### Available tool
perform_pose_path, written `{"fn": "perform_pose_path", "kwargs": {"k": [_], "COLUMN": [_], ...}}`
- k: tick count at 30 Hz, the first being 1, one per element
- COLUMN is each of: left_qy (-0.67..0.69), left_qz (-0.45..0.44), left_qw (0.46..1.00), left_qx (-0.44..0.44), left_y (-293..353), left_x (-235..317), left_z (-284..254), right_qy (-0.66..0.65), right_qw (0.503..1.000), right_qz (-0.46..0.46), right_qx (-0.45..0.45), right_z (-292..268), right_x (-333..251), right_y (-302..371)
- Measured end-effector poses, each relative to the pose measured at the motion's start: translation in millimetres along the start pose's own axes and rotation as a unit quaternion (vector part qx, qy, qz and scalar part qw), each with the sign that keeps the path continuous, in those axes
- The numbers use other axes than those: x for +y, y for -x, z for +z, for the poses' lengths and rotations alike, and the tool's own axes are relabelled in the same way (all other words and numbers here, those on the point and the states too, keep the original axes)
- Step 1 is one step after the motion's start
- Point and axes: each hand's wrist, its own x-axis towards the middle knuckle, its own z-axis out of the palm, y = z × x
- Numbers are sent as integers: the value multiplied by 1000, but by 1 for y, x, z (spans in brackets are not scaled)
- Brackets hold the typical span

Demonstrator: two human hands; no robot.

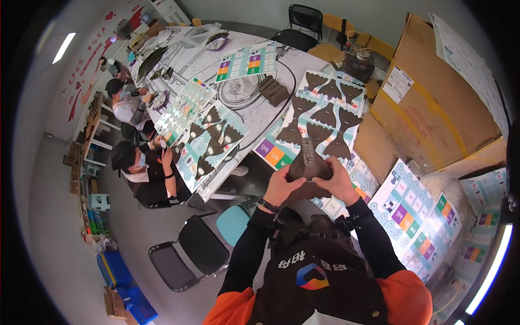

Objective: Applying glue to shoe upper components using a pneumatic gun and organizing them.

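Note:
In front of my body I hold a thick stack of dark brown fan-shaped pieces (310, 166). My left hand (283, 184) grips its left side with the thumb on top, and my right hand (340, 182) grips the right side the same way. The stack's narrow end points away from me. Just beyond lies a printed sheet (275, 130) with several dark fan-shaped pieces (326, 89) spread in rows on it. Another bundle of dark pieces (273, 91) rests on the patterned table further off. The undersides of my fingers are hidden.
A big cardboard box (433, 92) stands at the right, near colourful printed sheets (403, 208). Two chairs, one black (203, 245) and one teal (233, 225), are at the left. A masked co-worker (146, 173) handles small pieces at the table; others sit beyond.

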Motion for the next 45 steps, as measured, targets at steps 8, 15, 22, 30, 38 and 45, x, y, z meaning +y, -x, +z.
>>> {"fn": "perform_pose_path", "kwargs": {"k": [8, 15, 22, 30, 38, 45], "left_qy": [-124, -200, -74, -54, -230, -551], "left_qz": [-36, -62, -92, -136, -98, -147], "left_qw": [984, 948, 974, 978, 955, 781], "left_qx": [122, 238, 193, 149, 159, 255], "left_y": [-324, -693, -927, -1011, -1009, -1026], "left_x": [-92, -220, -291, -304, -347, -330], "left_z": [-245, -564, -685, -739, -767, -709], "right_qy": [63, 232, 239, 265, 229, 237], "right_qw": [987, 880, 837, 817, 822, 823], "right_qz": [99, 352, 464, 486, 503, 494], "right_qx": [109, 221, 164, 162, 136, 151], "right_z": [17, 55, 122, 146, 162, 175], "right_x": [118, 202, 171, 178, 172, 172], "right_y": [-170, -218, -329, -430, -489, -467]}}
